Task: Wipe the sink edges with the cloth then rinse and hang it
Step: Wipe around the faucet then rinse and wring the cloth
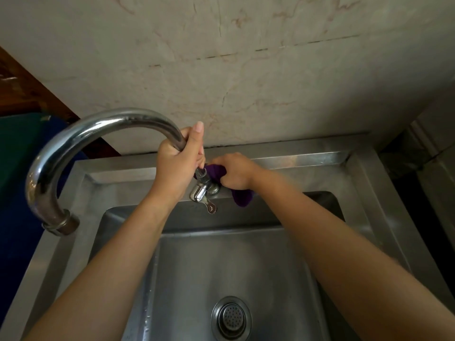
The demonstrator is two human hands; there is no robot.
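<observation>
A stainless steel sink (320,159) fills the lower view, its basin below my arms. A curved chrome faucet (98,124) arches from the back ledge out to the left, its spout end over the sink's left rim. My left hand (177,161) is wrapped around the faucet's neck just above its base. My right hand (236,172) grips a bunched purple cloth (242,198) pressed against the faucet base on the back ledge; part of the cloth hangs below my fist. The faucet lever (210,207) points toward me.
A round drain strainer (231,317) sits in the basin floor. A marbled tile wall (246,57) rises right behind the sink. A blue and green surface (17,153) lies to the left; a dark gap and tiled wall stand to the right.
</observation>
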